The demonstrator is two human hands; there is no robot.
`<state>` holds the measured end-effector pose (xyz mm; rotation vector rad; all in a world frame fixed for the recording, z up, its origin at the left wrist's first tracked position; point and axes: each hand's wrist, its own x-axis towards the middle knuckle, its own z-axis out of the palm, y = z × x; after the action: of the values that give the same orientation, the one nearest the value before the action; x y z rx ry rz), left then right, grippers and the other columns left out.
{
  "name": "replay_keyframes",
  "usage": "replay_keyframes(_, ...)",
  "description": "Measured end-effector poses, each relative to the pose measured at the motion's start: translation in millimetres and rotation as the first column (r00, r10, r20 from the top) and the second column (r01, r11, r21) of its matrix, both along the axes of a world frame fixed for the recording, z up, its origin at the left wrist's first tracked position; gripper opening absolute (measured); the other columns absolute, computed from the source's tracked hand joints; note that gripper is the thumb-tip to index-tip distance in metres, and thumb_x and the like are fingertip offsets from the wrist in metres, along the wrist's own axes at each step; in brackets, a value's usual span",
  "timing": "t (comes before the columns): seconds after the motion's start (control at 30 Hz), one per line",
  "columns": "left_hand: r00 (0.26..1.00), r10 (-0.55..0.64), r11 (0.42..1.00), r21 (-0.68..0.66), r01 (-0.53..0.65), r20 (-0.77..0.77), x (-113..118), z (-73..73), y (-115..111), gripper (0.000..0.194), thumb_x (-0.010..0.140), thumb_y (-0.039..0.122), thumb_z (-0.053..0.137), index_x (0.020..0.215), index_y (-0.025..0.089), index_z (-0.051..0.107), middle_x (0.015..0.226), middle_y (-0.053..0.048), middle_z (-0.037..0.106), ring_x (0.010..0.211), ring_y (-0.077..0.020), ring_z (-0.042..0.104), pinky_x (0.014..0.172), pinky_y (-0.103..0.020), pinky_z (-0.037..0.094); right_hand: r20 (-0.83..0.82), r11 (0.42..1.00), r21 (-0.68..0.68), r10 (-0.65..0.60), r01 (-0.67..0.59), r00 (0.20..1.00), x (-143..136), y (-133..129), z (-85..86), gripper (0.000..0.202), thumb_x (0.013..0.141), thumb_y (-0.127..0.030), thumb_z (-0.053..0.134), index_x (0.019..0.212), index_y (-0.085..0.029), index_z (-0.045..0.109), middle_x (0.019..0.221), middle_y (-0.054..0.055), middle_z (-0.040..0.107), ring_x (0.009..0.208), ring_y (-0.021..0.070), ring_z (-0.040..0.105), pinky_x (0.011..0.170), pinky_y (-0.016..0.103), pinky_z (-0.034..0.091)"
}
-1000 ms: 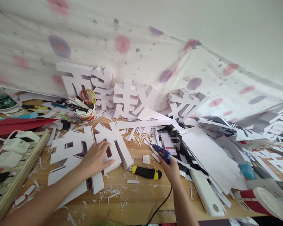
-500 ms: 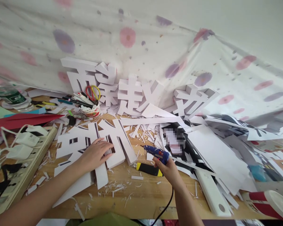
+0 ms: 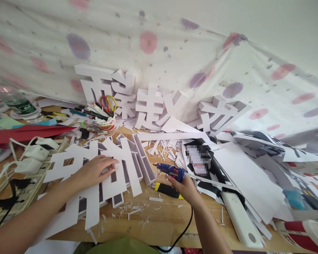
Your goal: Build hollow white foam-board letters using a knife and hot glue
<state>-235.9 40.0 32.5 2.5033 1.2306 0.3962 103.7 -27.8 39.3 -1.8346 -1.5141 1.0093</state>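
Observation:
My left hand (image 3: 95, 171) grips a flat white paper character cut-out (image 3: 112, 183) at the left of the table, its fingertips curled at an opening in the sheet. Below that sheet, and out of line with it, lies a white hollow paper frame (image 3: 145, 160) whose walls and open channels show along the right side. A blue hot glue gun (image 3: 170, 171) is held in my right hand (image 3: 187, 190), its nozzle pointing left towards the frame. Close beneath the gun rests a yellow and black utility knife (image 3: 168, 190).
White three-dimensional paper characters (image 3: 149, 107) lean on the curtained wall. A cup of scissors and pens (image 3: 107, 123) stands at the back left, with a power strip (image 3: 29, 190) nearer. Paper sheets (image 3: 250, 176), a phone (image 3: 197, 160) and a paper cup (image 3: 304, 234) are on the right.
The cut-out has come up off the hollow frame and shifted left with my left hand, baring the frame's channels. My right hand keeps the glue gun at about the same spot.

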Motion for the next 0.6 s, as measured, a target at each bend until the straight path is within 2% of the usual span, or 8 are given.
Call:
replay_keyframes(0.07,1.0,0.019,1.0,-0.013,-0.019,0.008,-0.2,4.4,1.7,0.037,0.088,0.044,0.034,0.108,0.024,0.058,0.09,-0.004,0.067,0.084,-0.0187,0.061,0.082,-0.033,0.046,0.002,0.999,-0.018,0.035,-0.035,0.999,-2.2,1.4,1.1,0.037,0.073,-0.055,0.055,0.072,-0.018,0.064,0.051,0.0,0.057,0.05,0.0163,0.054,0.047,0.026,0.041)
replay_keyframes(0.17,0.998,0.068,0.997,0.045,-0.069,0.017,5.4,3.4,6.3,0.041,0.089,0.047,0.031,0.109,0.023,0.057,0.106,-0.007,0.064,0.1,-0.021,0.057,0.09,-0.035,0.043,0.032,0.996,-0.008,0.089,-0.089,0.996,-4.4,2.6,5.3,0.038,0.071,-0.055,0.057,0.073,-0.018,0.066,0.058,0.001,0.062,0.058,0.0188,0.058,0.05,0.026,0.043)
replay_keyframes(0.27,0.987,0.162,0.982,0.105,-0.16,-0.008,13.1,-8.1,13.7,0.054,0.087,0.054,0.03,0.121,0.017,0.051,0.129,-0.012,0.05,0.122,-0.0258,0.043,0.101,-0.04,0.035,0.092,0.99,0.005,0.139,-0.14,0.986,-5.4,2.6,13.2,0.037,0.071,-0.053,0.058,0.081,-0.019,0.069,0.072,0.002,0.069,0.071,0.0219,0.062,0.059,0.027,0.046)
replay_keyframes(0.37,0.971,0.214,0.974,0.09,-0.206,-0.102,17.6,-23.3,19.6,0.067,0.086,0.06,0.027,0.13,0.012,0.042,0.142,-0.016,0.035,0.134,-0.0294,0.027,0.108,-0.045,0.024,0.162,0.983,-0.013,0.183,-0.183,0.97,-5.5,1.3,21.2,0.034,0.072,-0.051,0.059,0.081,-0.02,0.071,0.075,0.001,0.07,0.073,0.0226,0.063,0.061,0.028,0.046)
replay_keyframes(0.47,0.966,0.203,0.977,0.096,-0.189,-0.163,18.3,-33.4,21.0,0.07,0.087,0.06,0.02,0.134,0.01,0.038,0.145,-0.016,0.03,0.137,-0.0269,0.018,0.112,-0.044,0.015,0.21,0.977,-0.024,0.21,-0.21,0.955,-5.7,-0.8,25.8,0.031,0.071,-0.049,0.06,0.078,-0.022,0.071,0.07,0.0,0.069,0.067,0.0214,0.062,0.058,0.027,0.045)
replay_keyframes(0.6,0.962,0.208,0.975,0.117,-0.189,-0.179,17.6,-36.0,19.8,0.071,0.087,0.06,0.017,0.135,0.011,0.035,0.147,-0.015,0.028,0.138,-0.0253,0.016,0.112,-0.043,0.015,0.232,0.975,-0.042,0.22,-0.217,0.947,-6.5,-3.4,28.0,0.029,0.069,-0.049,0.062,0.073,-0.022,0.072,0.062,0.0,0.067,0.061,0.0208,0.061,0.053,0.027,0.044)
